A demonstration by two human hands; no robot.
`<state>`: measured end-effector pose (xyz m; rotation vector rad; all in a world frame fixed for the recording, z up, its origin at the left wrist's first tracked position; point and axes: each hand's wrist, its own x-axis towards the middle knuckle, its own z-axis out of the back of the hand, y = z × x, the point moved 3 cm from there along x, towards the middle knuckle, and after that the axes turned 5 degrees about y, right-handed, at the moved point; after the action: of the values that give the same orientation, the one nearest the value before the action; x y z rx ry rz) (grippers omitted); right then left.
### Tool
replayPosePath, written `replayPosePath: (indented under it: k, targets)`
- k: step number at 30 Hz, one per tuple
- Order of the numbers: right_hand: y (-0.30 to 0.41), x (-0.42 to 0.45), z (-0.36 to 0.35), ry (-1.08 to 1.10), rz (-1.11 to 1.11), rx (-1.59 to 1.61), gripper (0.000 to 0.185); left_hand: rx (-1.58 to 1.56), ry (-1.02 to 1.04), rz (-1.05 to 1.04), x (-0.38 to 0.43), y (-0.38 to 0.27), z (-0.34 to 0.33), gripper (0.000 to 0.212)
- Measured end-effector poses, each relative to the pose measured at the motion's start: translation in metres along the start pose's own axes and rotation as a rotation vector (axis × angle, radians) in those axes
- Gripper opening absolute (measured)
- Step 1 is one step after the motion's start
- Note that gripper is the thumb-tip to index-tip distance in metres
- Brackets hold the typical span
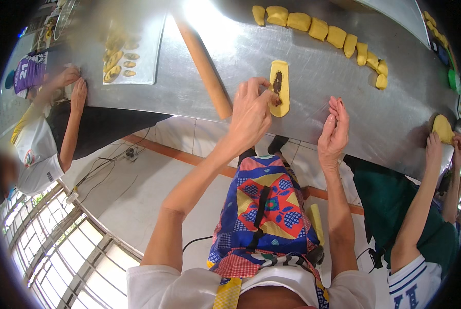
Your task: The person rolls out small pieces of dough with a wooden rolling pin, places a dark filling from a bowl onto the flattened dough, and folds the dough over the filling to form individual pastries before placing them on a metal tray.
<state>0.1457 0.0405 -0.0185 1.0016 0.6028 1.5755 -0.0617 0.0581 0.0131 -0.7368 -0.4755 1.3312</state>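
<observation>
A flattened strip of yellow dough lies lengthwise before me on the steel table. Dark brown filling runs along its middle. My left hand is over the strip's left side, its fingertips touching the lower end of the filling. Whether a bit of filling is pinched between them is hidden. To the right, apart from the dough, my right hand is raised near the table's front edge. It holds nothing, with the thumb away from loosely bent fingers and a brown smear on a fingertip.
Left of the strip lies a wooden rolling pin. Farther left, a tray carries shaped dough pieces. A curved row of dough lumps stretches behind. Co-workers' hands rest at the left edge; others hold dough at right.
</observation>
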Motion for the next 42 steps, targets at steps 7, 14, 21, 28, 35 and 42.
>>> replayPosePath:
  k: [7, 14, 21, 28, 35, 42]
  targets:
    - [-0.003, 0.001, 0.003, -0.014, -0.020, -0.002, 0.036, 0.427, -0.165, -0.059, 0.006, -0.003, -0.004, 0.027]
    - [-0.006, -0.001, 0.008, 0.016, 0.018, 0.018, 0.038, 0.516, -0.023, -0.207, -0.027, -0.013, -0.017, 0.049]
    - [0.005, -0.012, 0.035, 0.016, -0.101, 0.050, 0.037, 0.102, -0.166, -0.132, -0.004, -0.045, 0.079, 0.055]
    - [0.103, 0.047, 0.003, 0.145, -0.218, 0.444, 0.038, 0.429, -0.216, -0.378, 0.170, -0.031, 0.218, 0.046]
    - [0.147, 0.183, -0.117, 0.105, -0.772, 1.436, 0.073, 0.925, 0.236, -0.301, 0.301, 0.001, 0.186, 0.045]
    - [0.141, 0.238, -0.133, 0.042, -0.788, 1.507, 0.042, 0.960, 0.529, -0.417, 0.313, 0.021, 0.168, 0.039]
